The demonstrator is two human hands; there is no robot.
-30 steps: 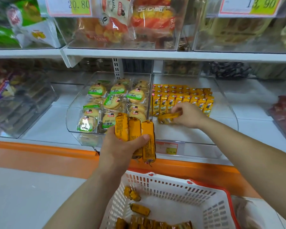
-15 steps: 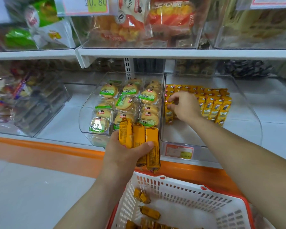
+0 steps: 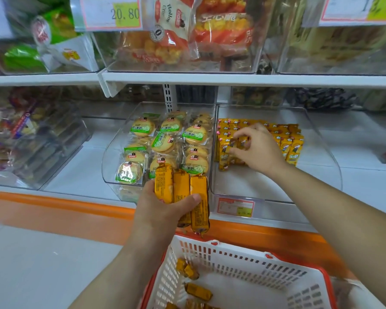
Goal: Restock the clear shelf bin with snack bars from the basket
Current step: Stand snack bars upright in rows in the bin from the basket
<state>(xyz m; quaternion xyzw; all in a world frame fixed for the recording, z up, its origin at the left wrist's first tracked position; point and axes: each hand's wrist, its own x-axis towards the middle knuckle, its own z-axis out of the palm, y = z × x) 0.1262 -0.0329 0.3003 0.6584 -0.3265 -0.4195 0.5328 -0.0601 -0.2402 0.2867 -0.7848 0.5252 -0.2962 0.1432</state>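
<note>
The left grip is closed around three snack bars, thumb across their fronts. They stand upright side by side, above the far rim of the basket and in front of the shelf edge, much as half a second ago.

The right grip is inside the clear shelf bin, on the shelf to the right. A second ago it carried one bar lying crosswise near the middle of the bin. Now that bar is upright: the curled fingers and thumb pinch the top of a standing bar at the left end of the near row. It touches the other rows of bars, which fill the far part of the bin.

The near part of the bin floor is bare. A price tag sits on the bin's front lip. Loose bars lie in the basket at near centre. Round cookie packs fill the neighbouring bin on the left. The view has shifted slightly to the left.
</note>
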